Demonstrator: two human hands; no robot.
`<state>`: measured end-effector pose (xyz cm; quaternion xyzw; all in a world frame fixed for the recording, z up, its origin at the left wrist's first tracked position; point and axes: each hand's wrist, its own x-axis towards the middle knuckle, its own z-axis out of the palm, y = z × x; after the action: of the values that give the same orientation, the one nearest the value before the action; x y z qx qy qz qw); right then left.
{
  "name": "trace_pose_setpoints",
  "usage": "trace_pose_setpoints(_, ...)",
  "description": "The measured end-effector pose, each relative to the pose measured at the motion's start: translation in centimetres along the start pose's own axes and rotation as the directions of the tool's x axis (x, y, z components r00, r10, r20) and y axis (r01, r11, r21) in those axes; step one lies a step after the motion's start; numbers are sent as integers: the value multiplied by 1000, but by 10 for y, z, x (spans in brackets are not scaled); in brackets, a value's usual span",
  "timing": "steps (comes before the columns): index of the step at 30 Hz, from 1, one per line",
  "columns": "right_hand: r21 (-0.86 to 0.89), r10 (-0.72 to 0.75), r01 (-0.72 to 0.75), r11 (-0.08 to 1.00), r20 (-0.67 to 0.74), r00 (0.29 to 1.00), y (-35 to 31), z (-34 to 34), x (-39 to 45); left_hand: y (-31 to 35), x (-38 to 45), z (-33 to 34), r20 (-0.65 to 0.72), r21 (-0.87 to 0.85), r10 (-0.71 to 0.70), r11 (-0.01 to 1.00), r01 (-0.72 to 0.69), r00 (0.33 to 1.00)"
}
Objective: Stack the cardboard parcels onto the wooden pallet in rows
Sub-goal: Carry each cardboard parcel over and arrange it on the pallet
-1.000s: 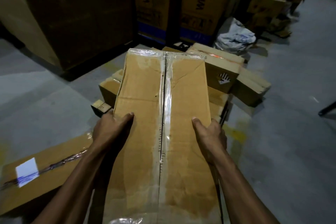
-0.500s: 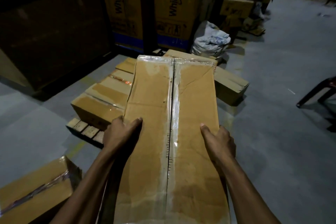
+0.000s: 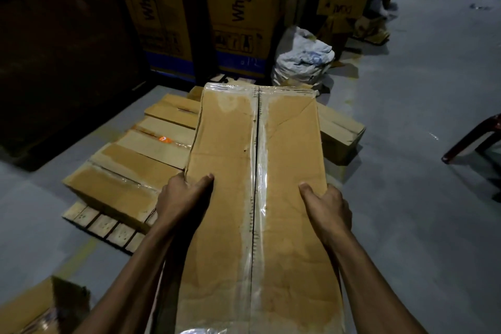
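I carry a long cardboard parcel (image 3: pixel 257 171) with clear tape down its middle seam, held out in front of me. My left hand (image 3: pixel 181 198) grips its left edge, thumb on top. My right hand (image 3: pixel 325 206) grips its right edge, thumb on top as well. Beneath and to the left lies the wooden pallet (image 3: pixel 108 226), its slats showing at the near edge. A row of taped parcels (image 3: pixel 146 152) lies on it. One more parcel (image 3: pixel 340 134) shows to the right of the carried one; what it rests on is hidden.
Tall Whirlpool cartons (image 3: pixel 233 13) stand behind the pallet, with a white sack (image 3: pixel 303 59) beside them. A loose parcel (image 3: pixel 40 309) lies on the floor at the bottom left. A dark chair leg (image 3: pixel 471 138) juts in at the right. Grey concrete floor (image 3: pixel 420 198) spreads to the right.
The view has moved closer to the pallet and swung right, so the stacked parcels now lie left of the carried one. Both hands keep the same grip.
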<state>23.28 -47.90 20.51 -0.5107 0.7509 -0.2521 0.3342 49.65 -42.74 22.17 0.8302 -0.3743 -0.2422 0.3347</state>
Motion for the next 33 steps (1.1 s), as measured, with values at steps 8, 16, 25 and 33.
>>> trace_pose_setpoints(8, 3, -145, 147, 989, 164, 976, 9, -38, 142, 66, 13, 93, -165, 5, -131, 991, 134, 978)
trace_pose_setpoints(16, 22, -307, 320, 947, 354, 884, -10, -96, 242, 137, -8, 146, -325, -59, -230, 973, 223, 917)
trace_pose_setpoints(25, 96, -443, 448, 889, 427, 788, -55, -84, 284, 155, -4, 152, -476, -150, -337, 941, 303, 812)
trace_pose_setpoints(33, 103, -502, 530, 842, 509, 699, -108, -14, 321, 133, 47, 160, -551, -312, -423, 904, 293, 719)
